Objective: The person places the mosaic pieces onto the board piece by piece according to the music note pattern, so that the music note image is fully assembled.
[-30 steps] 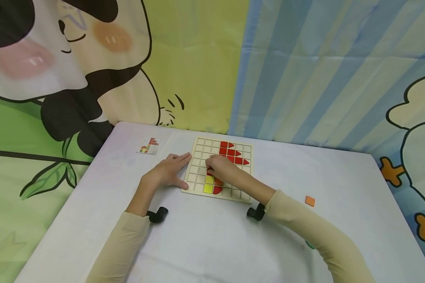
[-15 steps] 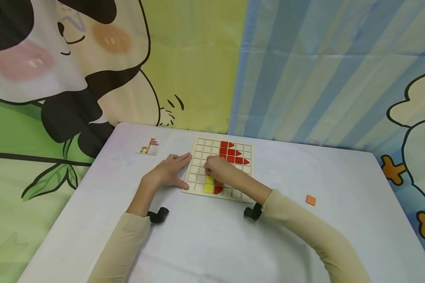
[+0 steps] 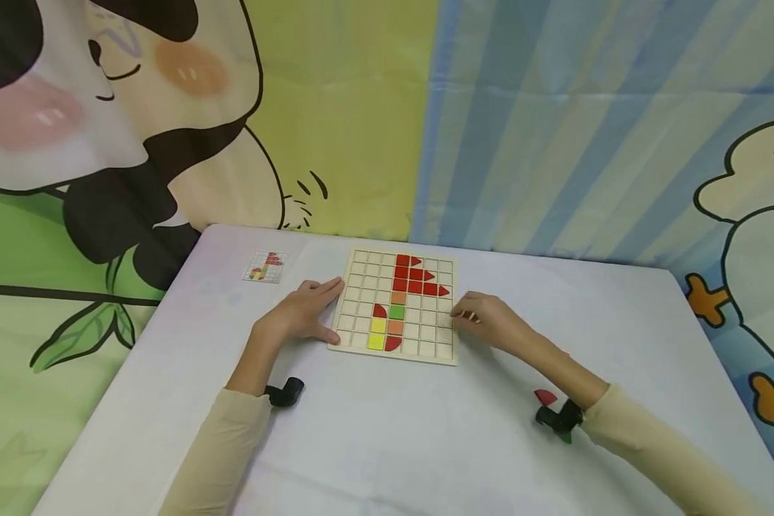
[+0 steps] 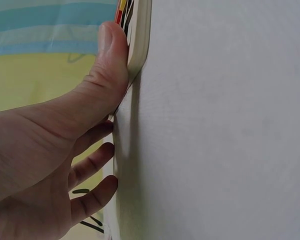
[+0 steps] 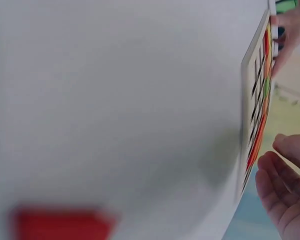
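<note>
A light wooden grid board [image 3: 355,292] lies flat on the white table, carrying coloured tiles. Red tiles [image 3: 403,272] form rows at its upper right. Below them are orange tiles [image 3: 395,327], a green square tile [image 3: 396,312], yellow tiles [image 3: 377,332] and two rounded red tiles, one [image 3: 379,310] above the yellow. My left hand [image 3: 299,312] rests against the board's left side, its thumb [image 4: 110,60] on the rim at the near corner. Beside the right edge, my right hand [image 3: 497,324] hovers with loosely bent fingers; nothing shows in it.
A small card [image 3: 266,266] with a coloured grid picture lies left of the board. Near the right wrist are a loose red tile [image 3: 545,397] and a green tile [image 3: 565,437], partly hidden by the black wrist camera [image 3: 560,416]. A printed cloth [image 3: 342,129] hangs behind the table.
My right hand has lifted off the board and moved right, past its edge. The rounded red tile above the yellow and the green and orange tiles are uncovered. My left hand stays put.
</note>
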Available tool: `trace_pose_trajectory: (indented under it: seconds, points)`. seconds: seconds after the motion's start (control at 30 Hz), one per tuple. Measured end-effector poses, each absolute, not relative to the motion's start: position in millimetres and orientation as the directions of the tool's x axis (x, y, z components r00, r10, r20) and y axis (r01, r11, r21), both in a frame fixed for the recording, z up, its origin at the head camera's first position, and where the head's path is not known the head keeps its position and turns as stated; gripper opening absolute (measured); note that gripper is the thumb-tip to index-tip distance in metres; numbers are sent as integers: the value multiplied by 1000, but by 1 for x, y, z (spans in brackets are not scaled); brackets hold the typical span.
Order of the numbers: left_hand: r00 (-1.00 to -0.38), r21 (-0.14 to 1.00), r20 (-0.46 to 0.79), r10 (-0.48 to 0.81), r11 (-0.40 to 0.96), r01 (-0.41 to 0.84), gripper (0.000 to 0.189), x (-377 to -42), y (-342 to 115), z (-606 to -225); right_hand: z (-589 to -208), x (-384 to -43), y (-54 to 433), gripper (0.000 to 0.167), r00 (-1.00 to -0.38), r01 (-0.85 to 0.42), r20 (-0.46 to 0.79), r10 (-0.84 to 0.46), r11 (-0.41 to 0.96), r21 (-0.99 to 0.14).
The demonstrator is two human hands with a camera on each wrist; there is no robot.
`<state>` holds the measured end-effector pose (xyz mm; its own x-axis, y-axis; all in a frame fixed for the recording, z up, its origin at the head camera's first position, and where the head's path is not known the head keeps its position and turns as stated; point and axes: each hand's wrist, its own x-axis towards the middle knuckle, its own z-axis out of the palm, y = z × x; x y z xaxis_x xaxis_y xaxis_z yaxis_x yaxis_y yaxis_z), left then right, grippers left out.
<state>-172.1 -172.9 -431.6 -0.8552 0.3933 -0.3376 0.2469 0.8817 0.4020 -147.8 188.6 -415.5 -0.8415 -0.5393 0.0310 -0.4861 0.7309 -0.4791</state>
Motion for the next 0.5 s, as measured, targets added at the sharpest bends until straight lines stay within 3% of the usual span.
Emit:
trace_pose_trajectory:
  seconds: [0.27,0.5]
  points:
    - [-855,396,-338,394,883,250,114,-173,-174,-433,-418,-118,273,13,-909,-380,31,-416,795,-473]
    - [-851,402,-348,394,883,244,115,-174,-172,-434,-418,-93,308,14,-920,-378,81,-384,813,-442]
